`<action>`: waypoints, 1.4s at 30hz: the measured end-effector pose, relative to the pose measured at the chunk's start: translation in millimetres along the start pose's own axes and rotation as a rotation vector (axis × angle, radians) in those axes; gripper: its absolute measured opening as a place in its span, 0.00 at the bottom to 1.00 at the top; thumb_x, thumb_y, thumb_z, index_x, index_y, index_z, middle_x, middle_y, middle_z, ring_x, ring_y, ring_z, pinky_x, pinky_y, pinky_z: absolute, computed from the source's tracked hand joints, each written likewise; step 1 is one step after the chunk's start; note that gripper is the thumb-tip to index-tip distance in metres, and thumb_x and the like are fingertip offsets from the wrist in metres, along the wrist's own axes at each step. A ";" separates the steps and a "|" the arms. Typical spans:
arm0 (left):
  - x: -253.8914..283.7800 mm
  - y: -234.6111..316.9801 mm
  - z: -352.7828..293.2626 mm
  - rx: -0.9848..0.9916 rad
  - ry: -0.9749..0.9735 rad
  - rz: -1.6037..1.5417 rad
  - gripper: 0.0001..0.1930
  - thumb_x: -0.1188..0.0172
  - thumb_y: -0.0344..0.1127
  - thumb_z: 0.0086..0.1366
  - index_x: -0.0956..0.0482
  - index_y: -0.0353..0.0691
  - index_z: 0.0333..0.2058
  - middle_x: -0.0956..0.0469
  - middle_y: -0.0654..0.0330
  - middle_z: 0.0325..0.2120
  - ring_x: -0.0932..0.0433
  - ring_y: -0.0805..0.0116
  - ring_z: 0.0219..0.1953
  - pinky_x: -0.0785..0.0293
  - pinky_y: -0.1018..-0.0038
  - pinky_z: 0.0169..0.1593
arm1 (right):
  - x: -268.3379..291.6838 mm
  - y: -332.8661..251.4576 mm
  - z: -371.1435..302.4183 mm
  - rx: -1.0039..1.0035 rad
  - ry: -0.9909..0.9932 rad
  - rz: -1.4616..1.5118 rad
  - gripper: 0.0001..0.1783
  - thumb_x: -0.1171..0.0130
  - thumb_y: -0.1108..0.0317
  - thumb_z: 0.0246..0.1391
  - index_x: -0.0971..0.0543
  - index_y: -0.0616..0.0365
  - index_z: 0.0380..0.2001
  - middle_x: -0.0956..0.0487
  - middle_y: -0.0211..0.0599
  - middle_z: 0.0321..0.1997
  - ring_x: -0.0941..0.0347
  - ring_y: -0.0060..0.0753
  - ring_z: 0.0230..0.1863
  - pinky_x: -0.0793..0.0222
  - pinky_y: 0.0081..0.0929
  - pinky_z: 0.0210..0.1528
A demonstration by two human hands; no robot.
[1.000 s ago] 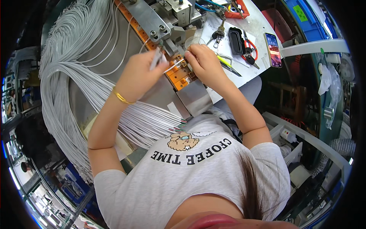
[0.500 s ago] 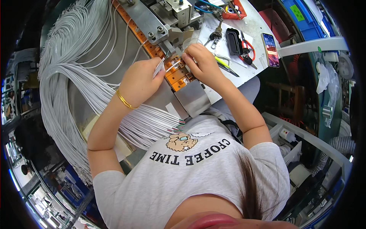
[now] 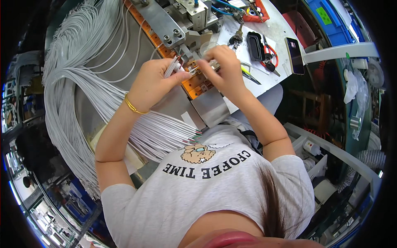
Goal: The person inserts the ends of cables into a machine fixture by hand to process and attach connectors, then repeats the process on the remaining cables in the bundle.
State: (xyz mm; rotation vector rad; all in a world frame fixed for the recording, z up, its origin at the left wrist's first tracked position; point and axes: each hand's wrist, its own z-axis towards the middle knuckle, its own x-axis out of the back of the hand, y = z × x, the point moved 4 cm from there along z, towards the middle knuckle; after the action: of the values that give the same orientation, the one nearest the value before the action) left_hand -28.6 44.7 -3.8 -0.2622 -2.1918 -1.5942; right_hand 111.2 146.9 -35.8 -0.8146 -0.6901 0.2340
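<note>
My left hand (image 3: 155,82) grips a few grey wire ends (image 3: 173,68) that stick up from between its fingers. My right hand (image 3: 223,66) pinches one thin wire end right beside the left thumb. Both hands hover over an orange fixture block (image 3: 198,84) on a grey metal machine (image 3: 165,25). A gold bangle (image 3: 133,105) circles my left wrist. A large bundle of long grey wires (image 3: 78,82) loops from the left and ends in a fanned row of tips (image 3: 178,132) near my chest.
A white work surface (image 3: 281,33) at the upper right carries a phone (image 3: 294,49), a black case (image 3: 254,45), red-handled cutters (image 3: 271,56), tweezers (image 3: 250,74) and an orange tray (image 3: 258,10). A blue bin (image 3: 331,20) stands beyond. Shelving and bottles sit lower right.
Both hands have lifted slightly off the orange fixture and drawn together. The left hand now holds wire ends upright while the right hand pinches one of them.
</note>
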 end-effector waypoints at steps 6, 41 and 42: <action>-2.3 -0.4 -1.6 -0.042 -0.070 0.030 0.13 0.37 0.39 0.56 0.22 0.34 0.25 0.31 0.66 0.13 0.38 0.80 0.17 0.41 0.78 0.22 | -1.5 -17.5 2.8 0.148 -0.141 0.193 0.05 0.42 0.73 0.47 0.24 0.61 0.30 0.26 0.37 0.28 0.30 0.32 0.32 0.37 0.24 0.35; -1.9 -12.4 1.1 -0.170 0.052 0.433 0.12 0.41 0.38 0.57 0.24 0.33 0.31 0.28 0.54 0.18 0.30 0.66 0.20 0.35 0.73 0.26 | -19.4 31.9 -9.0 -0.306 -0.239 0.281 0.15 0.52 0.62 0.59 0.31 0.63 0.26 0.33 0.34 0.21 0.40 0.23 0.25 0.42 0.22 0.30; -3.5 -14.4 1.8 -0.170 0.050 0.432 0.12 0.41 0.38 0.57 0.24 0.33 0.31 0.28 0.54 0.18 0.30 0.66 0.20 0.35 0.73 0.26 | -23.0 35.7 -11.6 -0.399 -0.268 0.415 0.15 0.52 0.61 0.59 0.32 0.63 0.26 0.34 0.33 0.20 0.41 0.22 0.24 0.42 0.21 0.29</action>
State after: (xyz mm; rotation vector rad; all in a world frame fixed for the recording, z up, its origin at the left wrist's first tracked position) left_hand -31.5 42.0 -18.2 -0.6868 -1.8050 -1.5161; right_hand 103.5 154.0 -78.6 -1.3246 -0.8280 0.6011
